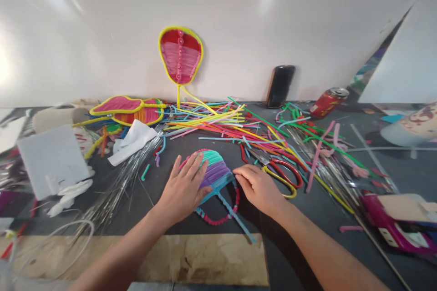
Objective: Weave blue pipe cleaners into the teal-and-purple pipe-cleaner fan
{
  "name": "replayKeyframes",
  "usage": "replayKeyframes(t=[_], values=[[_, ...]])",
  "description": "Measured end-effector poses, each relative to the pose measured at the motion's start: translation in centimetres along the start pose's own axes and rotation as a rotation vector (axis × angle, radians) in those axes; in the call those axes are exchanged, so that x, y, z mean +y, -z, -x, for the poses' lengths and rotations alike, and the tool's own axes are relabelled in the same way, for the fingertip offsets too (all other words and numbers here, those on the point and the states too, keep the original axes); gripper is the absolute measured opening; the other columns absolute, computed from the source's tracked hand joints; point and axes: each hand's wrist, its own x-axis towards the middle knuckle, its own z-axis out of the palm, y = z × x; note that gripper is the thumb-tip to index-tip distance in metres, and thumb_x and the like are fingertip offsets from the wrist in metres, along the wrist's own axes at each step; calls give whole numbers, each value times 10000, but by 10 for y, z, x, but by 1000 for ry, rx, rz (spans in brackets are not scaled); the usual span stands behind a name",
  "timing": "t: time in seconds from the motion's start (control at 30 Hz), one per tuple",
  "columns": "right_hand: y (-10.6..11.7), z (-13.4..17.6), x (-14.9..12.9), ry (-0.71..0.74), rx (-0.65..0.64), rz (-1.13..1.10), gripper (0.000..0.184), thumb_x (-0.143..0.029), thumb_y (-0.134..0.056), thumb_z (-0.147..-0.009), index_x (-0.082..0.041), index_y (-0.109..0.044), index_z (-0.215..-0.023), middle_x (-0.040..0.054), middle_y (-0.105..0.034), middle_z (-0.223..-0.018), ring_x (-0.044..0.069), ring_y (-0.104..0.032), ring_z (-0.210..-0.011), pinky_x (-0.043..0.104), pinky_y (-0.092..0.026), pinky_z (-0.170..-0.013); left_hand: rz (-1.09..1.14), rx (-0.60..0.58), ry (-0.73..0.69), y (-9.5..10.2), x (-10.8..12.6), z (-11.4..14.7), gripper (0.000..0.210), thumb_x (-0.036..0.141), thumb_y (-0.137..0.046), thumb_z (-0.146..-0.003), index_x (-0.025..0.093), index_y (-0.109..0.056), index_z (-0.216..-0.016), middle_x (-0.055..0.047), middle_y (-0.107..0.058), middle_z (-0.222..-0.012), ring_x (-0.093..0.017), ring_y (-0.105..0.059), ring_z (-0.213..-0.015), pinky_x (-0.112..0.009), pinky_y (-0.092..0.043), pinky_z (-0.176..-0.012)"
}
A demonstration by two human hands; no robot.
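Craftwork [216, 173] made of pipe cleaners lies on the dark tabletop [160, 134] just below the centre of the frame, its rows running teal, purple and blue from top to bottom, with a blue stem slanting down to the right and a dark pink loop below the rows. Your left hand [187, 185] rests palm down over its left side, the fingers slightly spread and the thumb reaching toward the blue rows. Your right hand [259, 188] is at its right edge, fingers curled, thumb and forefinger close together; whether they pinch a strand, you cannot tell from this view. Just right of that hand you have scissors [273, 163] with red and yellow handles. Loose pipe cleaners [218, 120] pile up across the middle, below a yellow-rimmed piece [170, 54] standing at upper centre. At upper right, a phone [282, 86] leans near a tilted red can [329, 102].
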Motion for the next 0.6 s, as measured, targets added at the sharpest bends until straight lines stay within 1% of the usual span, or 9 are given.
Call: replayKeyframes(t=[0.07,0.13,0.23,0.33,0.43,0.53,0.6], values=[[-5,0,2,78,38,59,295,-159,-401,-911,-185,-610,-1119,104,-650,-1067,231,-554,-1012,388,-473,-877,3,-17,-4,-5,1,2,560,503,-374,-907,170,-450,-1351,-141,-397,-1447,-299,-311,-1358,-540,-149,-1124],[-8,0,2,150,-1,122,325,-155,-410,-910,-162,-589,-1181,110,-629,-1156,246,-507,-1081,414,-460,-933,15,-38,-8,-10,2,3,599,539,-358,-900,173,-428,-1369,-142,-401,-1444,-292,-323,-1353,-531,-135,-1129],[-9,-1,0,226,-60,208,325,-149,-417,-908,-118,-602,-1173,126,-633,-1166,254,-500,-1082,420,-459,-952,32,-44,-13,-16,3,4,648,575,-349,-888,174,-389,-1396,-149,-400,-1442,-291,-343,-1342,-524,-131,-1128],[-8,-2,-4,266,-74,256,323,-128,-411,-905,-107,-615,-1154,133,-644,-1145,255,-511,-1064,424,-466,-942,34,-53,-28,-19,2,4,667,586,-342,-885,172,-369,-1407,-149,-400,-1443,-294,-340,-1341,-528,-134,-1123],[-9,-3,-1,254,-52,242,309,-134,-427,-904,-124,-618,-1147,118,-649,-1133,245,-520,-1060,414,-473,-935,30,-73,-33,-21,0,3,682,606,-312,-884,179,-355,-1413,-129,-386,-1455,-279,-317,-1355,-518,-116,-1128],[-11,-2,9,179,23,231,312,-144,-432,-901,-126,-605,-1161,118,-638,-1142,244,-516,-1082,411,-477,-938,38,-90,-34,-21,-2,4,686,616,-295,-883,187,-352,-1415,-112,-363,-1471,-264,-297,-1366,-496,-80,-1138],[-11,-3,18,127,78,258,325,-139,-426,-892,-123,-597,-1168,128,-629,-1147,256,-513,-1091,428,-474,-937,46,-98,-51,-20,-4,4,672,612,-297,-884,202,-354,-1413,-102,-353,-1479,-257,-290,-1370,-488,-86,-1140]])
